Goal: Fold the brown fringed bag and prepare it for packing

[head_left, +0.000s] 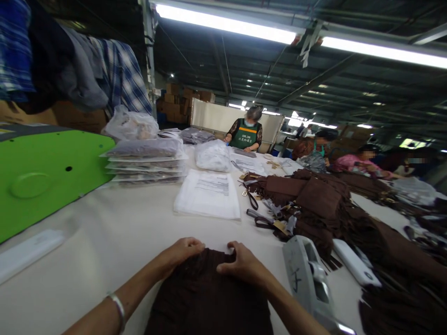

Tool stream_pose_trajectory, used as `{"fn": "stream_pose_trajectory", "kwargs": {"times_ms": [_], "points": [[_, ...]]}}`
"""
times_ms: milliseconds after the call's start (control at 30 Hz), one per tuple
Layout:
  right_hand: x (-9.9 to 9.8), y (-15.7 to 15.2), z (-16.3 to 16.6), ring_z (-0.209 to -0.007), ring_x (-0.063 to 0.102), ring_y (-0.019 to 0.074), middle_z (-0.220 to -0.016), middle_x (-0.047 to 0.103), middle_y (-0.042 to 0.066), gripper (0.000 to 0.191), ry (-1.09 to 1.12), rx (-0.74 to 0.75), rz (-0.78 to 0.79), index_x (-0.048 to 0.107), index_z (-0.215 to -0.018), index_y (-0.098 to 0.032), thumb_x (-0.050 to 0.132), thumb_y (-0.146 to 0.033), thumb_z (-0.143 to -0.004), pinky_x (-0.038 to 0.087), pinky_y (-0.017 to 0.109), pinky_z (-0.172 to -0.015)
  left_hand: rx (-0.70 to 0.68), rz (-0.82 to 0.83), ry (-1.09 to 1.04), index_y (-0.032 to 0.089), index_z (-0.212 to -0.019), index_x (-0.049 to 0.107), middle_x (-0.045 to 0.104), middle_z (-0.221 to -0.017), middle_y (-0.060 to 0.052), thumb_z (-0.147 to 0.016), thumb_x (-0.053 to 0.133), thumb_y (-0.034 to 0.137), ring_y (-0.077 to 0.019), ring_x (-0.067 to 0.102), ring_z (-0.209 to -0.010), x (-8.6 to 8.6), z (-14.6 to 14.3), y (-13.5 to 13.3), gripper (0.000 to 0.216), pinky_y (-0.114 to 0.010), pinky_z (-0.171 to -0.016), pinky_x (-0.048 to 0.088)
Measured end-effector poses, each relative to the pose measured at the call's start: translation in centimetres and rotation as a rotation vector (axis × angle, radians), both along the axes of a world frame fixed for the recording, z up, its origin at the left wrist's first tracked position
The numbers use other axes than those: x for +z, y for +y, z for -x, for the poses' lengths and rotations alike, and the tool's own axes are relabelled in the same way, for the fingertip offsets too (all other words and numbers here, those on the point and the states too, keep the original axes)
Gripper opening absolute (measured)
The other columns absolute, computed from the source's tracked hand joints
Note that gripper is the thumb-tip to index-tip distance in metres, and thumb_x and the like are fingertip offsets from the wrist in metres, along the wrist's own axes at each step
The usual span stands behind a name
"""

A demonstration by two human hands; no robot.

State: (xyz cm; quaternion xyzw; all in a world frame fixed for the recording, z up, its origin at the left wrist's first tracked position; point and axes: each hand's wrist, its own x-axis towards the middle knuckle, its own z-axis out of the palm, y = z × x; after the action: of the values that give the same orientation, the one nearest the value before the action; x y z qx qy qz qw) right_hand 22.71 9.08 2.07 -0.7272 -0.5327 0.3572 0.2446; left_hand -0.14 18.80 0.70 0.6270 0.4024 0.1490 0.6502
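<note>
A dark brown fringed bag [213,298] of suede-like material lies on the table right in front of me. My left hand [183,253] grips its far left corner, thumb and fingers closed together; a silver bangle is on that wrist. At the far right corner, my right hand [244,265] holds the edge with curled fingers, the thumb resting on the upper face. The bag's near end runs out of view. Just beyond it is a stack of clear plastic bags [207,195] with printed text.
A grey metal tool [309,279] and a white device [356,263] lie to the right, beside piled brown fringed bags [314,195]. Packed bags [146,163] are stacked left, near a green machine [52,177]. A co-worker in a green apron [247,135] stands across the table.
</note>
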Motion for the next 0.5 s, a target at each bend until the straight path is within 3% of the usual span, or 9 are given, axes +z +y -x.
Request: {"fn": "stream_pose_trajectory", "kwargs": {"times_ms": [167,300,400,500], "points": [[-0.8,1.1,2.1,-0.084,0.060,0.0196,-0.090,0.067,-0.001,0.061,0.012,0.164,-0.035,0.064,-0.105,-0.022,0.086,-0.036,-0.050,0.042,0.026,-0.066,-0.158,-0.130,0.095,0.017,-0.100,0.069,0.068,-0.081,0.000,-0.064,0.073,0.041,-0.0186,0.061,-0.074,-0.2,-2.3,1.0,0.044,-0.028,-0.067,0.044],[-1.2,1.7,2.6,-0.064,0.054,0.0128,-0.064,0.059,-0.007,0.029,0.040,0.207,-0.003,0.068,-0.077,-0.019,0.083,-0.026,-0.054,0.034,0.021,-0.053,-0.290,-0.224,0.143,0.017,-0.086,0.071,0.065,-0.068,0.003,-0.059,0.070,0.029,-0.0162,0.057,-0.064,1.0,-3.3,0.7,0.029,-0.026,-0.058,0.039],[0.4,0.2,3.0,-0.062,0.052,0.0113,-0.063,0.057,-0.007,0.019,0.046,0.214,-0.019,0.067,-0.075,-0.019,0.078,-0.021,-0.060,0.033,0.020,-0.053,-0.318,-0.292,0.146,0.017,-0.083,0.069,0.064,-0.068,0.004,-0.061,0.066,0.027,-0.0157,0.055,-0.064,3.2,-3.0,-0.9,0.024,-0.025,-0.057,0.038],[2.8,-3.4,3.6,-0.074,0.057,0.0123,-0.076,0.062,-0.006,0.013,-0.037,0.254,-0.167,0.065,-0.077,-0.021,0.072,-0.017,-0.068,0.038,0.021,-0.063,-0.315,-0.374,0.105,0.021,-0.089,0.066,0.067,-0.078,0.005,-0.067,0.061,0.023,-0.0163,0.059,-0.074,4.9,-1.2,-4.1,0.023,-0.024,-0.063,0.041]]}}
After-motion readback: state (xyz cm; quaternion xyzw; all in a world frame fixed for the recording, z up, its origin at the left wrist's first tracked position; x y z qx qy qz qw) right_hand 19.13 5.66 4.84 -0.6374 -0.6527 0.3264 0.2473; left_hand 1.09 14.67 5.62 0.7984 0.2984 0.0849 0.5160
